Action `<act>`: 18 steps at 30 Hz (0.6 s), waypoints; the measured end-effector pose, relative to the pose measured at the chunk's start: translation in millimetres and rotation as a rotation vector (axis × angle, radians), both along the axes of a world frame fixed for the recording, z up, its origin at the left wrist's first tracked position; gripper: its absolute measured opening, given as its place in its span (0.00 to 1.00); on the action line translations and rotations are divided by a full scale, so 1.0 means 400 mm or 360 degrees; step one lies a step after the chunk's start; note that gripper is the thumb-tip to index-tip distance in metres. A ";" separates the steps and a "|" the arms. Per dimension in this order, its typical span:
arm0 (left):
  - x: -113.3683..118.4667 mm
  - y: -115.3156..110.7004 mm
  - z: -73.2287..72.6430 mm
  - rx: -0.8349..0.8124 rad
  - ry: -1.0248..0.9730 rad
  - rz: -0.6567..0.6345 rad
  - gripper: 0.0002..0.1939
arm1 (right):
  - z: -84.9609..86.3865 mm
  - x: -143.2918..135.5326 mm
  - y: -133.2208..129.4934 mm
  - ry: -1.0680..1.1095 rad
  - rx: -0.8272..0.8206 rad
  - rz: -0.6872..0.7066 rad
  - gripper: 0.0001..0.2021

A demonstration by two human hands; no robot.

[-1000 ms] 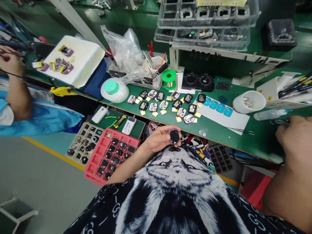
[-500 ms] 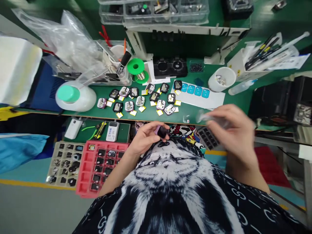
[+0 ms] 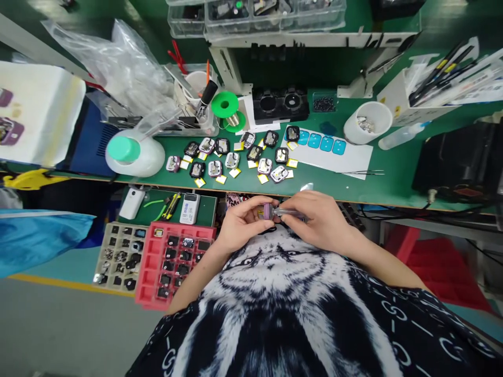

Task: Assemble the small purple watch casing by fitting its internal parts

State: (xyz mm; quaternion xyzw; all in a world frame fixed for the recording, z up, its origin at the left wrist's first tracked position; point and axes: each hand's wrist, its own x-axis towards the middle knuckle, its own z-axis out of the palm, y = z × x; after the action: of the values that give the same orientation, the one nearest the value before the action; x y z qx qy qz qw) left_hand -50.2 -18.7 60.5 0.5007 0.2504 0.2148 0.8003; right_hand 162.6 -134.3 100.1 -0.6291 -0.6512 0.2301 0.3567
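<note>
My left hand (image 3: 248,222) is closed around a small purple smartwatch case (image 3: 267,211), which I hold over my lap at the bench's front edge. Its side and a small yellow part show between the fingers. From the right, my right hand (image 3: 314,217) pinches a slim, shiny grey tool (image 3: 288,212) whose tip meets the case; its exact kind is unclear. Beyond the hands, several opened watch cases (image 3: 215,168) with yellow-tagged parts lie in loose rows. Tweezers (image 3: 359,173) rest across a white sheet (image 3: 356,161) bearing blue stickers.
At left stand a white bottle (image 3: 151,159) with a green cap and a solder spool (image 3: 225,106). A white cup (image 3: 387,118) is at right. Below the bench, a red tray (image 3: 143,269) and a beige tray (image 3: 100,256) hold small parts. A black box (image 3: 451,159) sits far right.
My right hand has come in leftward from above the bench edge to the watch case. Clear plastic seen at its fingers before no longer shows there. The left hand has turned the case.
</note>
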 end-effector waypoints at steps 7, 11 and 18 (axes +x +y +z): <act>0.003 -0.017 -0.018 -0.0062 0.0029 0.0047 0.26 | -0.024 -0.003 -0.014 0.0019 0.0060 0.0046 0.05; 0.020 -0.023 -0.044 -0.0185 -0.0026 -0.0036 0.32 | -0.049 0.019 -0.016 -0.0060 0.0022 0.0065 0.05; 0.029 -0.021 -0.104 -0.0222 0.0023 -0.0020 0.49 | -0.113 0.046 0.010 -0.0107 0.0071 0.0148 0.10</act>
State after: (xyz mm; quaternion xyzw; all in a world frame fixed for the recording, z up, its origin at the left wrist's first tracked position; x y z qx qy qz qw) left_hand -38.8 -27.2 18.8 0.4468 0.2674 0.1881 0.8328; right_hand 181.2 -130.2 54.7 -0.5975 -0.6963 0.2105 0.3375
